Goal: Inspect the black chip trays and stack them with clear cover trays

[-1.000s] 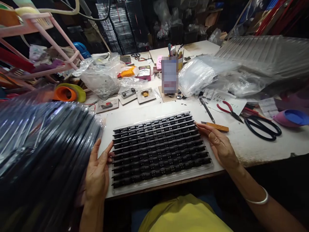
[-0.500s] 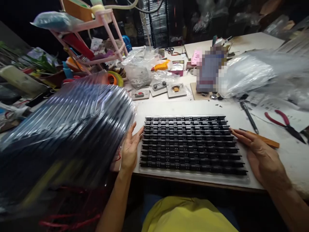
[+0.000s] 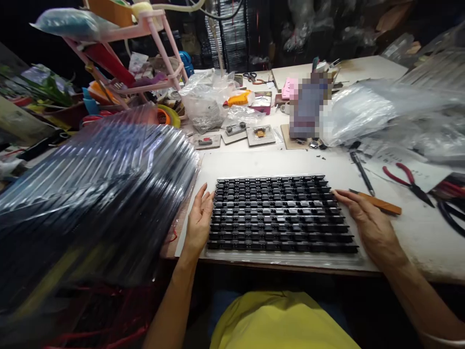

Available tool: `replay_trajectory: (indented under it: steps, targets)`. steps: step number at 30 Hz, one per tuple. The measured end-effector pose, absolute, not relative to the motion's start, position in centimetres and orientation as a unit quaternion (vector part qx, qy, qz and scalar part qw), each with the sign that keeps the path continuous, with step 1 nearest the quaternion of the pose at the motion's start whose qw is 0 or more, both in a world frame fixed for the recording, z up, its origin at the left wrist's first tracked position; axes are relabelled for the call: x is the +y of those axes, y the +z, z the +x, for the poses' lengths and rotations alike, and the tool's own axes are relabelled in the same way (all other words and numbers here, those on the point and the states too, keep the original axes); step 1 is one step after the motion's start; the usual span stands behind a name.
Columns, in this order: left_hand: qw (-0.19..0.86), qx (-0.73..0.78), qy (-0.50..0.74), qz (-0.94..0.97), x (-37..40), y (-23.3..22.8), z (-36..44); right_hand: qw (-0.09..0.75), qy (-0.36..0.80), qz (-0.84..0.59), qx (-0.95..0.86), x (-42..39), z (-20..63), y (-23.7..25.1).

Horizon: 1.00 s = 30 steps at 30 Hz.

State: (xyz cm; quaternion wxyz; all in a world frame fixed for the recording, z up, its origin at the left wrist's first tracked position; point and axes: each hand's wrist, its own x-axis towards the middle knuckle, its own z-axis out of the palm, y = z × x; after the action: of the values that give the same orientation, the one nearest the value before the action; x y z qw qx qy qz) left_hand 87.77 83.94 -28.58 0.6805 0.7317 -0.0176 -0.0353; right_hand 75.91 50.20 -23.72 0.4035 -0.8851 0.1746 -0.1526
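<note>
Leftmost, a tall leaning stack [image 3: 94, 203] of wrapped trays; just beside it the left hand [image 3: 199, 223], open with fingers together, flat against the left edge of the tray [image 3: 283, 259]. Centred at the near edge of the table [image 3: 269, 162]: a thin clear tray of black parts [image 3: 281, 213], probably light, bendy and slippery, parts loose in their rows, so best gripped at both short ends and kept level. Rightmost, right hand [image 3: 366, 220] open, fingers spread along the right edge, knife [image 3: 378, 202] just beyond.

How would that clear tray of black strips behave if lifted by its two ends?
The clear tray looks thin-walled, so it would probably flex or sag in the middle. Its rows of black strips sit loose in grooves and might slide if tilted. The left hand and right hand flank both ends, which suits supporting it.
</note>
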Motion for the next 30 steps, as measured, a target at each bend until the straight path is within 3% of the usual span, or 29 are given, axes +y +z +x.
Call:
replay_trajectory:
  steps: [15,24,30]
  targets:
    - [0.612,0.039,-0.038,0.789,85.3,-28.7,85.0,0.431,-0.179,-0.855,0.226,52.0,72.6,-23.6]
    - [0.524,-0.024,0.010,0.851,84.3,-30.1,85.3,0.267,-0.219,-0.929,0.134,52.1,73.3,-24.1]
    - [0.509,-0.020,0.011,0.860,84.3,-29.8,85.2,0.241,-0.238,-0.934,0.116,52.0,73.3,-24.3]
